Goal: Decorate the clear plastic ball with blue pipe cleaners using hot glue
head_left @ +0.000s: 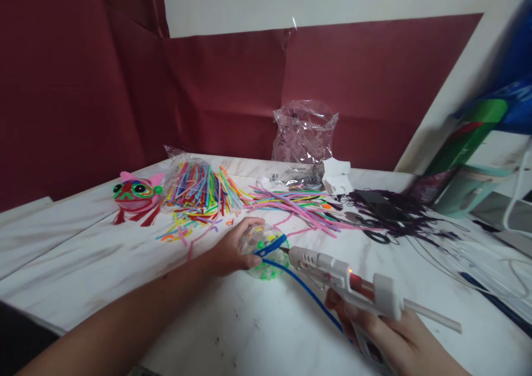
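With the clear cup (261, 240) being the clock's middle, a toy (138, 204) is sitting at 10 o'clock on the counter (199, 326), looking all done with eyes and red tassels. Bright sticks (199, 187) are lying between 10 and 11. At 9, the left hand (233, 248) is holding the cup, its grip pinching it between thumb and fingers. Green is already lining the cup's low edge, and a blue strip (272, 245) is lying across its front. Much of the cup is showing bare and a long blue tail is hanging loose, so the job is looking only partly done. At 4, the right hand's (394, 334) grip is wrapping round the glue gun (322, 265). Its tip is pointing at the blue; I cannot tell if they are touching.
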### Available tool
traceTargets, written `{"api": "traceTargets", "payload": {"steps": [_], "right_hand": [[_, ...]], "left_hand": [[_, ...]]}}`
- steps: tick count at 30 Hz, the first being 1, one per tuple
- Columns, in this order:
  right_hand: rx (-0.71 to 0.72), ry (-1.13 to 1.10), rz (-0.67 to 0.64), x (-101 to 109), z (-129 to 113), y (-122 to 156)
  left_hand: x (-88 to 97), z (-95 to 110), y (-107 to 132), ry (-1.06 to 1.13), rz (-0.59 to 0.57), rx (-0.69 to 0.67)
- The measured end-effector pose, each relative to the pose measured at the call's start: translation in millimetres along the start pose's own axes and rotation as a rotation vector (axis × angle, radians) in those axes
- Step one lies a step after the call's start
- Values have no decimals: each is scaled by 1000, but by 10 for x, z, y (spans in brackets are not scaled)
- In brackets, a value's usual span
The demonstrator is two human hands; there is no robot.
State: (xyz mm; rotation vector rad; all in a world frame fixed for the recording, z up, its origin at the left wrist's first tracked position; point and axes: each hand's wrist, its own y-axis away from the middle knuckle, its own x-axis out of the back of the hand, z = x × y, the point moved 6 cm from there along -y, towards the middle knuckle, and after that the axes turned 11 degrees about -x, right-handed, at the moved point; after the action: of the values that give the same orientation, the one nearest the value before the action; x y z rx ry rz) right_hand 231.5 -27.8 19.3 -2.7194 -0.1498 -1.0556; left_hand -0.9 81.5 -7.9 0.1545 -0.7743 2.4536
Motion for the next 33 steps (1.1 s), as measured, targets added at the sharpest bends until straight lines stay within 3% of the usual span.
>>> {"api": "traceTargets", "payload": {"steps": [24, 28, 33], "right_hand": [[-153, -122, 36, -2, 7, -16], [-127, -114, -10, -23, -25, -9], [-196, -162, 47, -17, -7, 3]], "left_hand": [[10, -56, 27, 76, 5, 39], [11, -69, 27, 87, 4, 41], [11, -80, 30, 82, -8, 41]]}}
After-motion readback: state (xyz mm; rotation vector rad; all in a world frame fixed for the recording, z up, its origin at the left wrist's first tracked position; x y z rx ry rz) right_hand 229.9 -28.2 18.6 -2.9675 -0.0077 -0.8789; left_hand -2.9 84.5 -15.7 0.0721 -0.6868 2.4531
